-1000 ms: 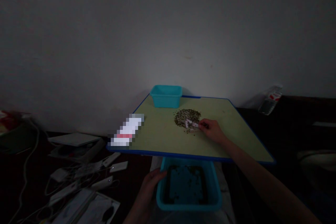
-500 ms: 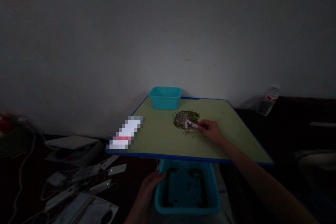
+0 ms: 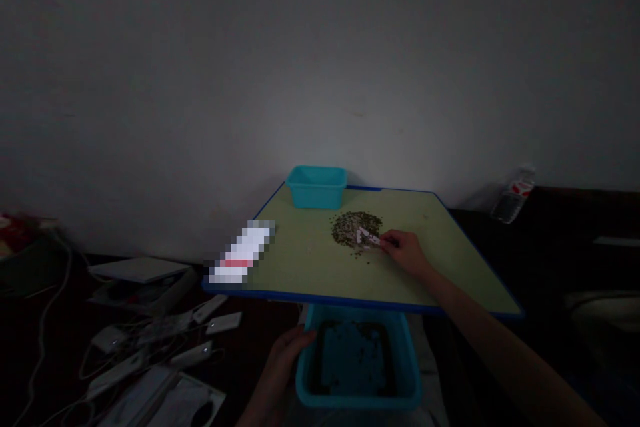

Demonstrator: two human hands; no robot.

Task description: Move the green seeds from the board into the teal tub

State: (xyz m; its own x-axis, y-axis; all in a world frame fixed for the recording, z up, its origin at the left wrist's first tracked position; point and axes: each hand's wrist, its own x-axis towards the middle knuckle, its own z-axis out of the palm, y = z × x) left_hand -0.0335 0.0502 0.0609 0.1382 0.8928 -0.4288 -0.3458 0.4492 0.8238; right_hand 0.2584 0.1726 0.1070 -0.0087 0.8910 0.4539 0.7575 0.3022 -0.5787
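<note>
A small white tool (image 3: 374,239) is pinched near its end by the fingertips of the right hand (image 3: 407,253), and its pale tip is held low over the near side of a pile of tiny bits (image 3: 350,221). With a hold so far back, the fingers are kept off to the right of the pile, so the bits are probably not covered or pushed about. The pile is spread on the desk (image 3: 320,273), where each bit can be reached from above. Below the pile, on the near side, a blue tub (image 3: 357,402) with dark bits inside is set by the lap. Its left rim is touched by the left hand (image 3: 284,355), likely so that it is kept from tipping; how tight that grip is cannot be told, as some fingers are hidden. Behind the pile and to its left, a far tub (image 3: 317,197) is stood upright, out of the way of the arms. To the left of the pile, a bright flat thing (image 3: 245,250) is laid, too blurred to be named.
</note>
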